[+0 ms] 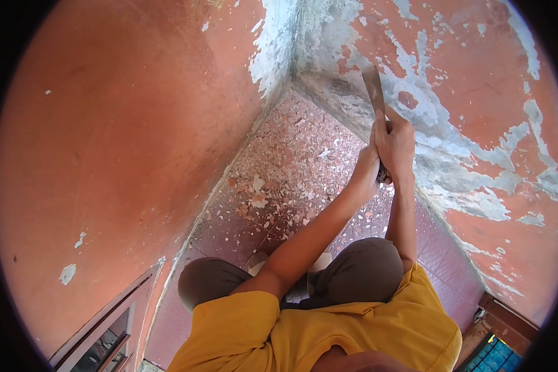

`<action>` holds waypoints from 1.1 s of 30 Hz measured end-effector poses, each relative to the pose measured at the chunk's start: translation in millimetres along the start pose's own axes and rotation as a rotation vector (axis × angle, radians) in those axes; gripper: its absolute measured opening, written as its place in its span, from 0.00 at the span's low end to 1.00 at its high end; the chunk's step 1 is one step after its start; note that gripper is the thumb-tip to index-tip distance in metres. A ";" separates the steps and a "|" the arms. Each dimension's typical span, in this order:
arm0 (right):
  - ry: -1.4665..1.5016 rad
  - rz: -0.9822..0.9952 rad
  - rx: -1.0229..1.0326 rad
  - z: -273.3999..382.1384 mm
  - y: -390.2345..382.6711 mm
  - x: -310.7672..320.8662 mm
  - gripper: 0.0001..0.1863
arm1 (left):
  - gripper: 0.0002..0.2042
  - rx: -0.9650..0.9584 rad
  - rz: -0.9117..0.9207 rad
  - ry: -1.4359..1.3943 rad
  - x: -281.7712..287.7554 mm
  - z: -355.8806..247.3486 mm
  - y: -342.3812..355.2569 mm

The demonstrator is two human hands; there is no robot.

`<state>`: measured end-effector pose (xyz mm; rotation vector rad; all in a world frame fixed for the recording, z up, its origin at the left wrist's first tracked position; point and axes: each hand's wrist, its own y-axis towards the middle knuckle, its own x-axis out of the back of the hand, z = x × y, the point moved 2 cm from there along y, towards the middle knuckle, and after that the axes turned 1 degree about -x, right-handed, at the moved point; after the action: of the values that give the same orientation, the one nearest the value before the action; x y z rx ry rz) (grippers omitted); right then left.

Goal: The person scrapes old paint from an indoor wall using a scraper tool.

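Observation:
Both my hands are closed round one scraper [373,88] with a flat, dull metal blade and a dark handle. My right hand [397,144] wraps the handle near the blade, a finger stretched along it. Just beside it, my left hand [367,164] grips the handle from the left. The blade points up and away, its tip at the peeling right wall [440,118], by a bared grey-white patch; whether it touches cannot be told. Most of the handle is hidden in my hands; its dark lower end [383,173] shows below them.
Paint flakes [260,192] litter the reddish tiled floor [443,254] between my knees and the corner. An orange wall [124,142] stands close on the left, with a framed opening [115,325] low down. At lower right lies a blue gridded thing [493,356].

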<state>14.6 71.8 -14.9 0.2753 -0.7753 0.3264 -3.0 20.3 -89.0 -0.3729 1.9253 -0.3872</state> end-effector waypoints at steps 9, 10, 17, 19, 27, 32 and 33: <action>-0.037 -0.022 0.144 6.0 18.4 -20.1 0.14 | 0.20 -0.073 0.057 0.044 5.1 -24.9 7.1; 0.019 -0.073 0.161 3.8 12.7 -17.2 0.13 | 0.20 -0.009 -0.008 0.049 4.2 -20.1 2.3; -0.014 0.006 0.159 17.5 39.6 -28.6 0.13 | 0.25 -0.181 -0.085 0.031 -2.5 -50.6 14.8; -0.007 -0.025 0.228 9.0 26.3 -33.3 0.13 | 0.26 -0.112 -0.149 0.097 9.1 -43.2 4.0; 0.771 0.263 -0.029 -64.1 -8.4 -116.3 0.12 | 0.24 -0.622 -0.568 0.552 89.6 -10.9 18.3; 0.789 0.183 -0.054 -76.1 -1.7 -136.4 0.11 | 0.24 -0.517 -0.398 0.656 130.9 -22.9 46.4; 0.805 0.205 -0.061 -84.1 0.5 -142.8 0.11 | 0.24 -0.512 -0.385 0.654 137.2 -19.6 54.7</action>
<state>-27.6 75.9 -175.1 -0.0081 -0.0160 0.5574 -75.7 12.1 -218.8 -1.0665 2.5959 -0.2746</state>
